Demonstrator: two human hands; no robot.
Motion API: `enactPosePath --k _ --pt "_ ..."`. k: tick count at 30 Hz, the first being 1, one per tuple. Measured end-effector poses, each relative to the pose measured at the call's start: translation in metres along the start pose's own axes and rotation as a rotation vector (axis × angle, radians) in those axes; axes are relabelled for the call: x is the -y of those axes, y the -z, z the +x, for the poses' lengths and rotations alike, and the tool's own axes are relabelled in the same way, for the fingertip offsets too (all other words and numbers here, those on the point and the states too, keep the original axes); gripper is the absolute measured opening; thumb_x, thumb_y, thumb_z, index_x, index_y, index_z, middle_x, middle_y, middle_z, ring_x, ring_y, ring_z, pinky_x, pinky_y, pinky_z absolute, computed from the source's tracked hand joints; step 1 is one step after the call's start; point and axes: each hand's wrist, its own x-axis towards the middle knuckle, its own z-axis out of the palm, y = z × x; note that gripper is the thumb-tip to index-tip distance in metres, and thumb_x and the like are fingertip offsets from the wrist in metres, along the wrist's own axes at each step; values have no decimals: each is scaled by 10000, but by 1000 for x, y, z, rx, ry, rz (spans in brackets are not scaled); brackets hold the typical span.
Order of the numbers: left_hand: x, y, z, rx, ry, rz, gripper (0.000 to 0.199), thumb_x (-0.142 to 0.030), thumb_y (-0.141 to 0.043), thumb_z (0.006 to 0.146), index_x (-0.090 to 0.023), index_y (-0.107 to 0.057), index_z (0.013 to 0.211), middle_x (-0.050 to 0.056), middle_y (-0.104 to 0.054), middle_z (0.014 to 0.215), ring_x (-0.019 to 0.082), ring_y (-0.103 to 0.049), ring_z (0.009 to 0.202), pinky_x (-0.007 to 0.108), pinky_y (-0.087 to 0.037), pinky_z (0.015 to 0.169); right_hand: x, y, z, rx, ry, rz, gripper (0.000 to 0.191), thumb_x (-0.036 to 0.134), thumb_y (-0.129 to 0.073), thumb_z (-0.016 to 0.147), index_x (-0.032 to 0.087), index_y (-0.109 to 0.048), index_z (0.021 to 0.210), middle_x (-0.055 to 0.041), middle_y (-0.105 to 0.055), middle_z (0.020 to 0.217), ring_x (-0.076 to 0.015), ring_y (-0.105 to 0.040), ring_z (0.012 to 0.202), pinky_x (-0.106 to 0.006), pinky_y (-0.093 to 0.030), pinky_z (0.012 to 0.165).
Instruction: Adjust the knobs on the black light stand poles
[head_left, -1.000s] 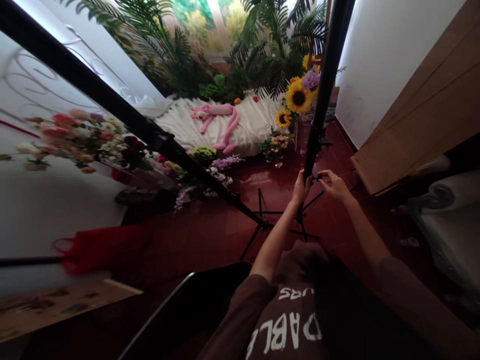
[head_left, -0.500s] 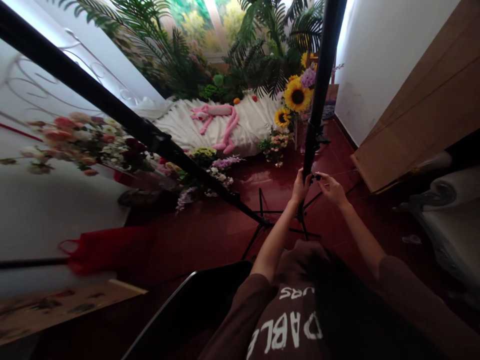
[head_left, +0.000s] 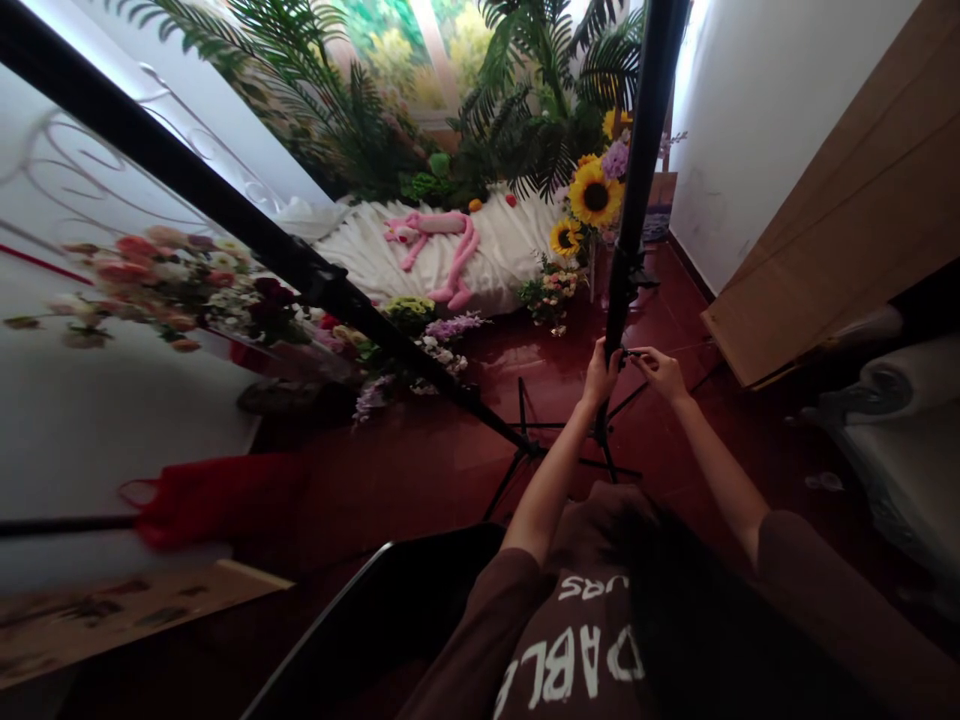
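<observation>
A black light stand point(head_left: 636, 190) rises on the right, its legs spread on the dark red floor. My left hand point(head_left: 601, 374) is wrapped around its pole, low down. Just right of it, my right hand point(head_left: 661, 373) pinches a small black knob point(head_left: 631, 356) on the side of the pole; the fingertips partly cover it. Higher on the same pole sits another clamp point(head_left: 637, 272), untouched. A second black stand point(head_left: 322, 288) slants across the view from the upper left, its feet beside the first stand's legs.
Ahead lies a white draped cloth point(head_left: 502, 260) with a pink plush toy point(head_left: 439, 225). Sunflowers point(head_left: 595, 193) stand behind the right pole, and mixed flowers point(head_left: 157, 280) fill the left. A brown board point(head_left: 825, 220) leans at right, near wrapped rolls point(head_left: 907, 385). A red bag point(head_left: 217, 495) hangs at lower left.
My right hand's fingers have drawn together on the knob, where they were more spread half a second ago. The left hand keeps its hold on the pole.
</observation>
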Motion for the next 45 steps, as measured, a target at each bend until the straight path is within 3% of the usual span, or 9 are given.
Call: enactPosePath --k 9,18,22,27,31,35,39,42,45 --pt "-1 -1 1 -4 6 0 361 -471 -538 934 -208 -541 1181 66 -659 943 150 -631 819 281 -505 788 -3 -9 12 9 -157 139 472 650 -567 856 210 -728 798 -12 -724 641 -137 -634 528 -230 -488 541" --pt "0 0 0 -2 -7 9 389 -496 -516 939 -196 -524 1188 58 -649 920 137 -608 769 269 -491 750 22 -9 33 273 -812 877 437 313 -464 931 225 -428 504 64 -394 319 -60 -293 255 -180 -256 299" --pt "1 -1 1 -10 -9 -6 409 -529 -520 925 -203 -529 1171 59 -644 938 140 -606 791 273 -493 768 30 -5 34 371 -921 1153 492 210 -358 969 252 -239 493 89 -231 281 -62 -189 259 -159 -208 291" --pt "1 -2 0 -17 8 6 428 -523 -508 933 -209 -518 1223 87 -658 1027 166 -631 892 309 -497 847 34 -10 24 207 -924 1205 473 219 -317 991 225 -368 521 44 -450 355 -66 -378 306 -154 -346 358" --pt "19 8 -25 9 61 -17 495 -535 -518 922 -189 -505 1276 140 -621 1231 186 -622 1080 344 -477 971 34 -17 -3 110 -720 1057 375 335 -342 997 219 -648 813 -41 -771 795 -121 -710 659 -221 -569 648" --pt "55 43 -78 -67 448 -27 376 -477 -436 969 -146 -562 1095 134 -658 1102 177 -649 1008 365 -487 978 26 -22 -32 184 -617 968 284 359 -418 959 250 -672 1025 -47 -765 1106 -164 -747 931 -294 -586 819" --pt "79 112 -113 -614 818 152 287 -384 -393 997 -127 -487 1084 194 -575 1217 217 -573 1207 389 -427 1065 13 -27 -56 310 -648 833 246 368 -502 925 241 -670 1054 -72 -768 1080 -193 -758 892 -337 -592 833" --pt "74 178 -107 -1080 805 290 356 -416 -282 1024 -121 -413 1174 232 -467 1339 216 -492 1298 411 -363 1123 6 -34 -69 432 -664 793 242 372 -552 913 229 -684 1056 -86 -770 1063 -207 -760 888 -354 -590 846" --pt "51 236 -85 -1070 464 243 489 -538 -193 1015 -153 -419 1214 166 -529 1279 164 -578 1159 341 -442 1043 5 -46 -75 508 -710 766 223 350 -556 917 230 -699 1040 -88 -772 1054 -210 -758 892 -358 -590 840"
